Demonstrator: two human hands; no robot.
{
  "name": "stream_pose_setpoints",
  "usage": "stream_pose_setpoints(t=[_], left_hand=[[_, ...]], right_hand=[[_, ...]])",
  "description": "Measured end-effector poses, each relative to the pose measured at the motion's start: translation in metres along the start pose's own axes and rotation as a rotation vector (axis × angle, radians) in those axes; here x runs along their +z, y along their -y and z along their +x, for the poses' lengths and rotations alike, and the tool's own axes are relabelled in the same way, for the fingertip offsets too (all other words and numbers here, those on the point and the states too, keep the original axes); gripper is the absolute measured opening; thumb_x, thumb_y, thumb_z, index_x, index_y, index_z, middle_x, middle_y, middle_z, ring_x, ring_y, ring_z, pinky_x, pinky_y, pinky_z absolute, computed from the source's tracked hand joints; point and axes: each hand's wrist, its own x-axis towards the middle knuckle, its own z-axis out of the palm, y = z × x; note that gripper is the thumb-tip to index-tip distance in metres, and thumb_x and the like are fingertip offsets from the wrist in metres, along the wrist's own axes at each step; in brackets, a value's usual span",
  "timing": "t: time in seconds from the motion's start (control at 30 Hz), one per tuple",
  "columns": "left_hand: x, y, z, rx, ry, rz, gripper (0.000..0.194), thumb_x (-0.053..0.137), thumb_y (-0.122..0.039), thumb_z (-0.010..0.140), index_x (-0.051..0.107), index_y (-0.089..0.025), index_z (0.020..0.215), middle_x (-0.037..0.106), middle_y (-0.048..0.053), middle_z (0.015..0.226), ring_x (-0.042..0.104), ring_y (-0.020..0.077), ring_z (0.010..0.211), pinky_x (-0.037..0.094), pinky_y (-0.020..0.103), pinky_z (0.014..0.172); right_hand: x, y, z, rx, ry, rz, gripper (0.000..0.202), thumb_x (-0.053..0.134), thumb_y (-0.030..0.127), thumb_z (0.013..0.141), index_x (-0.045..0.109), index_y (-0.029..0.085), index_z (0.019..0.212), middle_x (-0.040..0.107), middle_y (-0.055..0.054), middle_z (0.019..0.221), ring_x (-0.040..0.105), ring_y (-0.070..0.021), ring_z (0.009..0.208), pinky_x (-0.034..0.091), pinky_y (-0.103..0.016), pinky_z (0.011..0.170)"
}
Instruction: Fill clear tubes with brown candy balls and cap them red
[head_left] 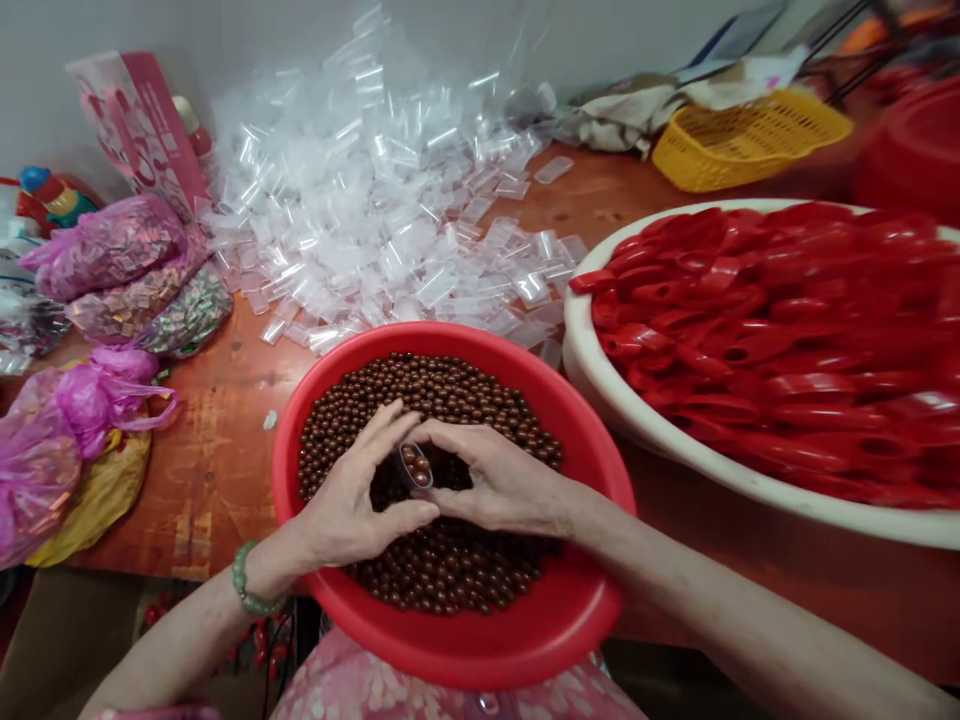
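Note:
A red basin (581,600) full of small round brown balls (450,585) sits before me at the table's edge. Over the balls, my right hand (495,475) pinches a small clear container (416,466) between thumb and fingertips. Its open end faces me, and a few brown balls show inside. My left hand (356,495), with a green bead bracelet at the wrist, is on the container's left. Its fingers and thumb are curved and apart, the fingertips near my right fingertips, with nothing visible between them.
A large pile of clear plastic cases (360,200) lies behind the basin. At right stands a white tub (600,370) of red plastic parts (750,340), with a yellow basket (750,140) behind it. Pink bags (124,245) and a pink-and-white box (142,130) are at left.

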Motion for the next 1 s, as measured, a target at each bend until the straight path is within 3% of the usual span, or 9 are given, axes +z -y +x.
stream_pose_setpoints(t=[0.13, 0.27, 0.33, 0.4, 0.47, 0.6, 0.77, 1.0], left_hand=[[0.01, 0.002, 0.0, -0.022, -0.128, 0.007, 0.067, 0.067, -0.029, 0.083, 0.043, -0.018, 0.144, 0.045, 0.012, 0.15, 0.042, 0.025, 0.139, 0.028, 0.046, 0.121], [0.017, 0.001, 0.003, -0.046, -0.195, -0.105, 0.055, 0.067, -0.027, 0.083, 0.052, -0.019, 0.135, 0.05, 0.009, 0.146, 0.045, 0.0231, 0.137, 0.029, 0.041, 0.12], [0.017, -0.002, 0.005, -0.068, -0.232, -0.205, 0.041, 0.067, -0.026, 0.082, 0.058, -0.019, 0.122, 0.06, 0.008, 0.133, 0.053, 0.0216, 0.126, 0.038, 0.037, 0.113], [0.015, -0.005, 0.006, -0.116, -0.251, -0.282, 0.028, 0.066, -0.027, 0.082, 0.058, -0.019, 0.107, 0.066, 0.004, 0.107, 0.061, 0.0178, 0.102, 0.048, 0.032, 0.095], [0.012, -0.007, 0.007, -0.135, -0.204, -0.293, 0.022, 0.066, -0.031, 0.083, 0.055, -0.019, 0.098, 0.061, 0.001, 0.09, 0.058, 0.0148, 0.084, 0.048, 0.028, 0.08], [0.011, -0.005, 0.005, -0.062, -0.042, -0.211, 0.025, 0.063, -0.035, 0.085, 0.056, -0.018, 0.101, 0.059, 0.002, 0.093, 0.053, 0.0162, 0.088, 0.043, 0.028, 0.08], [0.011, -0.002, 0.004, -0.088, -0.015, -0.214, 0.024, 0.063, -0.036, 0.086, 0.056, -0.018, 0.101, 0.057, 0.0, 0.091, 0.049, 0.0137, 0.082, 0.04, 0.026, 0.077], [0.008, -0.002, 0.006, -0.14, -0.02, -0.194, 0.024, 0.063, -0.038, 0.084, 0.056, -0.018, 0.094, 0.058, 0.0, 0.087, 0.051, 0.0148, 0.081, 0.04, 0.027, 0.075]], right_hand=[[0.002, 0.002, 0.0, -0.025, -0.029, 0.032, 0.029, 0.057, 0.015, 0.081, 0.06, 0.015, 0.109, 0.069, -0.006, 0.102, 0.064, -0.0164, 0.093, 0.05, -0.028, 0.085], [0.001, 0.011, -0.002, 0.05, -0.016, -0.043, 0.028, 0.052, 0.009, 0.081, 0.063, 0.016, 0.106, 0.07, -0.007, 0.103, 0.066, -0.018, 0.095, 0.051, -0.03, 0.085], [-0.004, 0.019, -0.004, 0.101, -0.002, -0.128, 0.025, 0.051, 0.01, 0.085, 0.064, 0.017, 0.105, 0.07, -0.006, 0.103, 0.066, -0.0188, 0.095, 0.051, -0.031, 0.086], [-0.012, 0.028, -0.006, 0.126, -0.039, -0.194, 0.022, 0.053, 0.015, 0.089, 0.063, 0.019, 0.109, 0.07, -0.006, 0.106, 0.066, -0.0189, 0.097, 0.051, -0.031, 0.087], [-0.019, 0.036, -0.006, 0.097, -0.082, -0.188, 0.025, 0.058, 0.018, 0.09, 0.061, 0.02, 0.114, 0.068, -0.006, 0.107, 0.065, -0.0174, 0.095, 0.052, -0.029, 0.083], [-0.026, 0.04, 0.001, -0.014, 0.004, -0.11, 0.025, 0.064, 0.016, 0.088, 0.06, 0.021, 0.112, 0.062, -0.005, 0.103, 0.06, -0.0151, 0.093, 0.05, -0.027, 0.082], [-0.02, 0.033, 0.01, -0.004, 0.05, -0.106, 0.009, 0.066, 0.014, 0.086, 0.059, 0.018, 0.091, 0.056, -0.003, 0.092, 0.054, -0.0133, 0.083, 0.045, -0.025, 0.074], [-0.012, 0.026, 0.005, 0.058, 0.009, -0.054, 0.02, 0.063, 0.02, 0.089, 0.048, 0.018, 0.075, 0.05, 0.002, 0.074, 0.044, -0.0097, 0.065, 0.037, -0.021, 0.058]])
